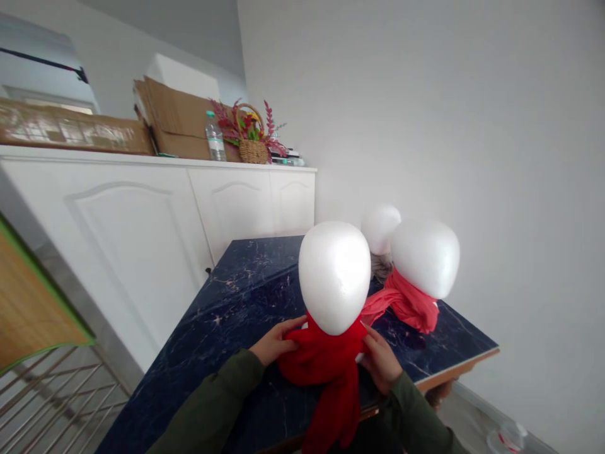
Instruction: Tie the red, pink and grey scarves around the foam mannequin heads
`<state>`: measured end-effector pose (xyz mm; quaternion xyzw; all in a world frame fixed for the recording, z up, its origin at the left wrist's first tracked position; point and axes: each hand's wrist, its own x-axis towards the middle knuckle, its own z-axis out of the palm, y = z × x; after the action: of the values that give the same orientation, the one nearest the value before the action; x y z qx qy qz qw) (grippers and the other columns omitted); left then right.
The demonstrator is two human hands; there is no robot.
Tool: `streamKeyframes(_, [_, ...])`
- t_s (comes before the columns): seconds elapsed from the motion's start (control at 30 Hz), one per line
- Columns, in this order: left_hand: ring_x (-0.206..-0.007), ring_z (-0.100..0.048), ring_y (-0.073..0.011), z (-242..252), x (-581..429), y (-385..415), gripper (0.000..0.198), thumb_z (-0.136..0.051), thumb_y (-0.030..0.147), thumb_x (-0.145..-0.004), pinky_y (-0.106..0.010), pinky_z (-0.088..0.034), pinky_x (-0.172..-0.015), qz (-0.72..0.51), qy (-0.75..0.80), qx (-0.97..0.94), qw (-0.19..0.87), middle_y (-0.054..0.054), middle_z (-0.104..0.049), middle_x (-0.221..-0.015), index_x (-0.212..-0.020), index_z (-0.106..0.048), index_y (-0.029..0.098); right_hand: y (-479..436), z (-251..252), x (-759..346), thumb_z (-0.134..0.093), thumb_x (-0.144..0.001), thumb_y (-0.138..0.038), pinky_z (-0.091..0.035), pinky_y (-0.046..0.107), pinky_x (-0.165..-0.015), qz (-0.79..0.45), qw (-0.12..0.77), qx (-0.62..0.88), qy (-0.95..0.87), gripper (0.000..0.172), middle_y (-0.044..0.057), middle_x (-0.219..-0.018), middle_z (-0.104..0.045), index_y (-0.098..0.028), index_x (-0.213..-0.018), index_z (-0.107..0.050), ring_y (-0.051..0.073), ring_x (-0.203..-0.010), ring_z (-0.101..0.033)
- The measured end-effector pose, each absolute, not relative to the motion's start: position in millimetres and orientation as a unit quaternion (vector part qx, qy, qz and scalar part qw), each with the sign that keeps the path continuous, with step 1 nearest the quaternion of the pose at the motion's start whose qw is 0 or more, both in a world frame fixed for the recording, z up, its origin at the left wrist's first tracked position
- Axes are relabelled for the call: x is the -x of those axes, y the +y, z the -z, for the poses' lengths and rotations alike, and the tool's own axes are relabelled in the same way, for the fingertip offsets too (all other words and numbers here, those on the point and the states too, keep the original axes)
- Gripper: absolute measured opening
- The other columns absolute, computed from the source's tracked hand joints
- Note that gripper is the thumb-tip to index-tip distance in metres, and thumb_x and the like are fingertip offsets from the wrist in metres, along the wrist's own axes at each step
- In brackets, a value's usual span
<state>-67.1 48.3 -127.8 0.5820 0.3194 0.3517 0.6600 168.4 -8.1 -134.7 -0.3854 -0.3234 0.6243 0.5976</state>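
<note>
On the dark marble worktop (236, 296), white foam head (334, 276) wearing a red scarf (326, 366), left hand (274, 343) at 9 o'clock pinching scarf folds, right hand (382, 360) at 3 o'clock, grip closed on cloth (fingertips partly hidden), second foam head (425, 255) with pink scarf (406, 304) at 2 o'clock.

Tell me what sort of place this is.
Probably a room in a home used as a workspace: white cabinets topped with flattened cardboard and a flower basket, and a dark marble-patterned table where both hands adjust a red scarf on a foam head.
</note>
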Motion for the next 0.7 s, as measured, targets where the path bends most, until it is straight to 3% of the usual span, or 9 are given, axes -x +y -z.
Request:
streamKeyframes(0.13, [-0.094,-0.055,-0.0221,132,47,32,0.067,-0.067,0.018,-0.062,-0.038,-0.037,-0.087,-0.26,0.237,-0.612,0.708,-0.008,-0.06,-0.104,-0.124,-0.041,0.022,-37,137,-212,-0.064,-0.063,-0.028,-0.046,0.022,-0.048,-0.596,0.613,0.414,-0.312,0.055,0.001,-0.088,-0.064,-0.024,-0.114,-0.043,0.012,-0.057,-0.059])
streamKeyframes(0.23, [-0.099,-0.051,-0.0217,135,41,29,0.067,-0.069,0.017,-0.06,-0.036,-0.037,-0.086,-0.264,0.254,-0.629,0.686,-0.008,-0.055,-0.11,-0.122,-0.042,0.025,-53,146,-247,-0.066,-0.062,-0.03,-0.044,0.021,-0.044,-0.544,0.641,0.447,-0.305,0.06,0.0,-0.088,-0.064,-0.027,-0.117,-0.041,0.011,-0.052,-0.057])
streamKeyframes(0.37, [-0.103,-0.047,-0.0219,134,42,33,0.062,-0.072,0.019,-0.057,-0.036,-0.037,-0.085,-0.281,0.27,-0.632,0.67,-0.009,-0.041,-0.127,-0.114,-0.049,0.025,-74,163,-302,-0.069,-0.056,-0.029,-0.047,0.025,-0.049,-0.472,0.703,0.47,-0.251,0.05,0.002,-0.078,-0.065,-0.022,-0.103,-0.052,0.015,-0.057,-0.059])
streamKeyframes(0.5, [-0.1,-0.049,-0.0205,134,43,35,0.057,-0.072,0.022,-0.058,-0.038,-0.036,-0.087,-0.279,0.268,-0.629,0.675,-0.01,-0.044,-0.123,-0.111,-0.05,0.022,-92,172,-355,-0.07,-0.05,-0.028,-0.049,0.028,-0.054,-0.39,0.746,0.502,-0.199,0.038,0.002,-0.076,-0.065,-0.02,-0.084,-0.057,0.019,-0.065,-0.061])
streamKeyframes(0.7, [-0.093,-0.053,-0.0194,137,40,37,0.053,-0.072,0.022,-0.057,-0.041,-0.033,-0.089,-0.306,0.267,-0.611,0.68,-0.011,-0.049,-0.116,-0.106,-0.053,0.019,-92,167,-377,-0.064,-0.049,-0.03,-0.049,0.028,-0.054,-0.305,0.744,0.562,-0.195,0.032,0.0,-0.064,-0.062,-0.018,-0.078,-0.056,0.02,-0.064,-0.06])
